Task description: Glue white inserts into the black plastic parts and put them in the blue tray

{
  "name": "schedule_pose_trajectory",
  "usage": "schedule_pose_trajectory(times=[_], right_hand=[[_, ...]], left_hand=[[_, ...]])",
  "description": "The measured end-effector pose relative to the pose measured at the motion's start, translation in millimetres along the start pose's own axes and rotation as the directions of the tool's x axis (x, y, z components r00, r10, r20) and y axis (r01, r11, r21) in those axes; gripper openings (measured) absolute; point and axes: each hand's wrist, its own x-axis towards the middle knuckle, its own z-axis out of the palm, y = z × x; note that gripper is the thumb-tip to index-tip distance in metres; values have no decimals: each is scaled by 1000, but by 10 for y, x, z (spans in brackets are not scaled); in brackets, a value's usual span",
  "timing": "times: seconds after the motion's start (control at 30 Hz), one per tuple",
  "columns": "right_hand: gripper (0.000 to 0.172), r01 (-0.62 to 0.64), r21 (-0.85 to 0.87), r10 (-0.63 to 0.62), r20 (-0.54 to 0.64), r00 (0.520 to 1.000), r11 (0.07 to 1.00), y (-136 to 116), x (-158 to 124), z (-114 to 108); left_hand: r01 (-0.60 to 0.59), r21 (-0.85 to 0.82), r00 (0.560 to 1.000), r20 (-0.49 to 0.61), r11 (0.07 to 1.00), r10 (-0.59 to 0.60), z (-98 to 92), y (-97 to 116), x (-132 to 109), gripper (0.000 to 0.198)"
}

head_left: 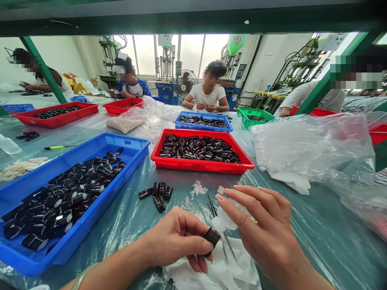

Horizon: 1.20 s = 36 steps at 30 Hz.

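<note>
Between the thumb and fingers of my left hand [178, 238] is a small black part [212, 237]. To its right my right hand [263, 219] is spread above the table, its index and middle fingertips beside a small whitish piece [221, 190]; whether they touch it I cannot tell. Dark tweezers [214, 210] lie partly behind translucent white material [222, 222] between the hands. Below them is a white cloth [234, 270]. Several black parts [159, 193] lie beyond my left hand, with small white scraps [198, 188] to their right.
A blue tray [133, 161] of black parts stands at left, a red tray [202, 165] of them ahead. Farther back are another blue tray [203, 126] and a green tray [242, 114]. A plastic bag [314, 141] lies at right. Several people sit across the table.
</note>
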Motion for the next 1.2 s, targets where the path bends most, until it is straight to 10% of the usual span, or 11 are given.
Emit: schedule_pose_trajectory(times=[1.2], right_hand=[[24, 59, 92, -61, 21, 998, 994, 74, 40, -62]], left_hand=[[5, -16, 1000, -5, 1000, -5, -17, 10, -14, 22]])
